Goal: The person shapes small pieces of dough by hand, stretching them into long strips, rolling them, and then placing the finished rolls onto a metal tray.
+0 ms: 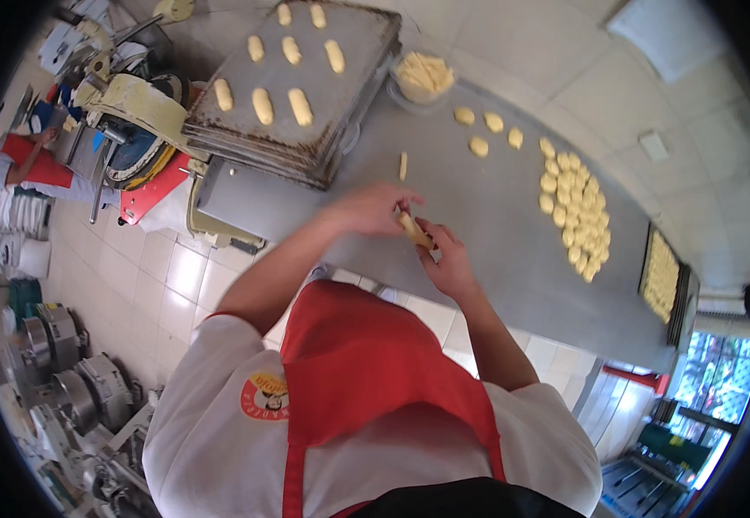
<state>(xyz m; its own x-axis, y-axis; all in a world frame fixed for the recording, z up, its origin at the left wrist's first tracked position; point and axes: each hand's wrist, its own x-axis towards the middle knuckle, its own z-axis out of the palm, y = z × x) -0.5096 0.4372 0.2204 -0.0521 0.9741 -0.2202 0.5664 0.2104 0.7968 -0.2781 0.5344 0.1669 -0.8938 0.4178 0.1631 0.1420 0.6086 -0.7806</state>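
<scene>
A small piece of pale dough (415,231) is held between my two hands above the steel table. My right hand (448,259) grips its lower end between thumb and fingers. My left hand (379,210) is closed at the upper end, its fingers slightly blurred. Just beyond my hands a single pale stick (403,166) lies on the table. Farther back, a clear plastic tub (424,79) is full of similar pale sticks. A few flattened dough pieces (478,146) lie to its right, and a large group of dough pieces (575,207) covers the table farther right.
At the back left, stacked metal trays (297,160) carry several shaped dough rolls (263,106) on top. Another tray (661,276) full of small pieces stands at the table's right end. A machine (138,116) and a co-worker in a red apron (37,160) are at far left.
</scene>
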